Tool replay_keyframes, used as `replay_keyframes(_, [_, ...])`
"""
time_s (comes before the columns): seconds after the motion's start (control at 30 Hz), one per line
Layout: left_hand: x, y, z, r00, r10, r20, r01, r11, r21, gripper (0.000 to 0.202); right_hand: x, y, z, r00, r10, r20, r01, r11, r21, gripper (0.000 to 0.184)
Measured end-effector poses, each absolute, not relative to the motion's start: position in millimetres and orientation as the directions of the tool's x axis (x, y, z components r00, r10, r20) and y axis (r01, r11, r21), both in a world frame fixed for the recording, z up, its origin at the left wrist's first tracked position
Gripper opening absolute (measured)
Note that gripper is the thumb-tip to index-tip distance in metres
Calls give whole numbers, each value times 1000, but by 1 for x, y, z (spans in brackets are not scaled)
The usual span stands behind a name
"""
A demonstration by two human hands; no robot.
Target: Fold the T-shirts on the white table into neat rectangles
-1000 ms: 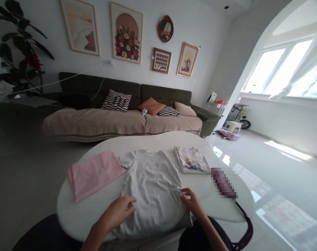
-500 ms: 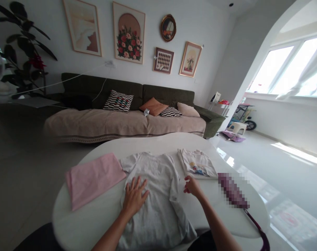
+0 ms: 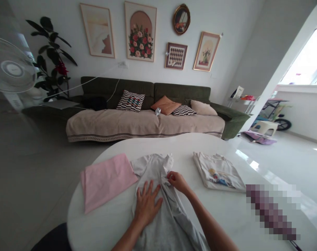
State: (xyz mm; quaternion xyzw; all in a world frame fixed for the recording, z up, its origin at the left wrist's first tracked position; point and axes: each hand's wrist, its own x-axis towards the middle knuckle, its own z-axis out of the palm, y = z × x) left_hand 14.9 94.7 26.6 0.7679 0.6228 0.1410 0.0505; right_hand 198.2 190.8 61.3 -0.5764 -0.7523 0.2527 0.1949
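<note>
A light grey T-shirt (image 3: pixel 158 226) lies on the white table (image 3: pixel 184 143), its right side gathered inward in loose folds. My left hand (image 3: pixel 148 204) rests flat on the shirt's middle with the fingers spread. Pinched closed at the shirt's upper right side, my right hand (image 3: pixel 176 179) holds its fabric near the sleeve. Left of the shirt is a folded pink cloth (image 3: pixel 108 181), touching or nearly touching its left sleeve. To the right sits a folded white T-shirt (image 3: pixel 218 172) with a printed picture and lettering.
A pixelated purple item (image 3: pixel 272 211) with a strap lies at the table's right. Behind the table stands a green sofa (image 3: pixel 181 90) with a beige cover and several cushions. A white fan (image 3: pixel 13 69) and a potted plant (image 3: pixel 52 55) are at the left.
My right hand has moved left from beside the shirt and taken hold of its right side, drawing it inward. My left hand stays flat on the shirt. The view has shifted left.
</note>
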Motion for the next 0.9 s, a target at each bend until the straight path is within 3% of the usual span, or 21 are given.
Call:
replay_keyframes(0.17, [16, 97, 25, 182, 970, 162, 943, -219, 252, 51, 226, 213, 95, -385, 922, -32, 795, 314, -519, 19])
replay_keyframes(0.27, [16, 96, 27, 179, 974, 138, 939, -211, 271, 52, 253, 229, 118, -362, 932, -30, 836, 310, -453, 20])
replay_keyframes(0.37, [18, 95, 32, 174, 978, 113, 937, -200, 288, 53, 268, 235, 124, -264, 964, 14, 888, 249, -386, 25])
replay_keyframes(0.5, [18, 93, 37, 171, 980, 98, 940, -192, 281, 52, 250, 226, 96, -133, 990, 39, 934, 138, -331, 28])
replay_keyframes(0.63, [17, 92, 37, 174, 980, 99, 939, -196, 283, 54, 223, 219, 73, -59, 997, 54, 948, 73, -311, 18])
replay_keyframes(0.73, [18, 92, 36, 165, 980, 108, 945, -189, 267, 54, 232, 225, 92, 10, 993, 117, 955, 25, -295, 15])
replay_keyframes(0.9, [20, 94, 36, 160, 980, 120, 944, -187, 270, 54, 273, 229, 148, 293, 883, 367, 943, -204, -262, 40])
